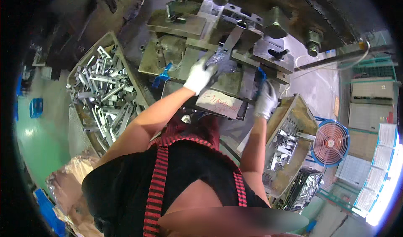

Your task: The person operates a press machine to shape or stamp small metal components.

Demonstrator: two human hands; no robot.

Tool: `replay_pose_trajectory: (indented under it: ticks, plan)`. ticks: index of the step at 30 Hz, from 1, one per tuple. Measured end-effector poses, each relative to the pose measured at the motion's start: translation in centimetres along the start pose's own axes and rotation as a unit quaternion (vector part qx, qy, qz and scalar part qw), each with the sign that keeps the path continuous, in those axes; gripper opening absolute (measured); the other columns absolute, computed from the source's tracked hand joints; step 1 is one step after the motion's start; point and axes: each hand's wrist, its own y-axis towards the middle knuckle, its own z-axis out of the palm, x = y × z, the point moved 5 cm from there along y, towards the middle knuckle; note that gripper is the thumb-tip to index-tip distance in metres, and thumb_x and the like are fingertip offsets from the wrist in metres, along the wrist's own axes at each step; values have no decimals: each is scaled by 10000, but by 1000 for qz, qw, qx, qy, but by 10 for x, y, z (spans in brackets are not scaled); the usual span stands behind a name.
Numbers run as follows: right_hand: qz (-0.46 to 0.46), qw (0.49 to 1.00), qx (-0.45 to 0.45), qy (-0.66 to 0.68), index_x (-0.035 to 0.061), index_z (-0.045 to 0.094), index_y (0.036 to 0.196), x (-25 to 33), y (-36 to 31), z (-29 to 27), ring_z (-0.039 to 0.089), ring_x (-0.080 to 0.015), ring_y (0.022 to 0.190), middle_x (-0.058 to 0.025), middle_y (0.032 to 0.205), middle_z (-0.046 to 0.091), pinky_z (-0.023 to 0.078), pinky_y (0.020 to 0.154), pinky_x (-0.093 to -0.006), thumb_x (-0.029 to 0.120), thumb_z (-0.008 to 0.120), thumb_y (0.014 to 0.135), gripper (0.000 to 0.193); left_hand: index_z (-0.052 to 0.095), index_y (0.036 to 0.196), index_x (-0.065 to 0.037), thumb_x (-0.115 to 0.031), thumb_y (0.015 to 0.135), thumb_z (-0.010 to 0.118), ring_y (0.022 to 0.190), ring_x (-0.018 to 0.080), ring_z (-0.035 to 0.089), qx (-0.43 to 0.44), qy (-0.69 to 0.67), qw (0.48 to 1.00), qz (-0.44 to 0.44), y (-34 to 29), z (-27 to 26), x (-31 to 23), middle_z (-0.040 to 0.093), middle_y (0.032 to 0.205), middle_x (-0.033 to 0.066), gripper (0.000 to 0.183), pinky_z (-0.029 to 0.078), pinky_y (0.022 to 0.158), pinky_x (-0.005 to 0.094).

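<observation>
A dark machine (340,10) spans the far side, cut off by the upper edge; large bolts (275,23) hang from it, and its shadowed surface is hard to read. Below it sits a steel fixture (226,83) of stacked blocks. To the left, a long bin (123,61) is heaped with metal parts (105,95); the heap hides its floor, and the left arm covers its near right corner. To the right, a smaller bin (304,121) holds a few similar pieces (284,148), its left side partly behind the right forearm. A round fan (331,142) stands right of it.

The left hand (200,75), in a white glove, is at the fixture's near left part, fingers partly bent; the darkened tips blend into the metal, so I cannot tell whether they grip anything. The gloved right hand (265,101) is at the fixture's right end, fingers pointing far; their hold is hidden. Between the hands lies a pale card (220,104). A flat metal strip (233,38) slants through the fixture's middle toward the left fingers, its near end unclear.
</observation>
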Motion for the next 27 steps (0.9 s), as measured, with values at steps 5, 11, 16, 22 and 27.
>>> replay_pose_trajectory:
  ticks: [5,11,16,22,27]
  plan:
    - [-337,894,159,-250,18,662,921,63,-2,144,645,-273,766,-165,865,664,498,709,-332,193,637,802,213,589,1093,-73,-151,830,600,629,102,576,48,-45,982,-177,-88,-102,39,630,809,57,274,467,524,267]
    - [-212,929,240,-184,-14,626,1028,46,28,187,582,-122,641,-76,876,656,467,521,-234,182,627,841,271,586,1061,-96,-281,817,609,906,302,613,-10,272,924,-268,-162,-238,84,626,995,153,307,480,783,365]
    - [-7,955,284,-87,-4,657,960,17,37,189,618,-167,783,-104,923,674,476,729,-279,168,656,799,235,568,1060,-17,-152,763,562,921,308,627,150,489,720,-470,-207,-309,165,643,968,174,327,506,772,391]
    - [-34,957,272,-97,-4,655,957,21,36,188,609,-152,743,-90,884,678,471,704,-270,202,654,809,253,640,990,-31,-150,742,583,896,307,641,194,555,688,-425,-202,-306,207,640,971,203,280,509,765,396]
    - [-131,944,243,-183,-22,633,943,27,34,193,550,-79,534,-64,788,663,413,445,-234,179,625,846,222,670,886,-35,-303,711,644,828,308,647,142,477,737,-458,-178,-338,189,655,910,175,322,505,743,382]
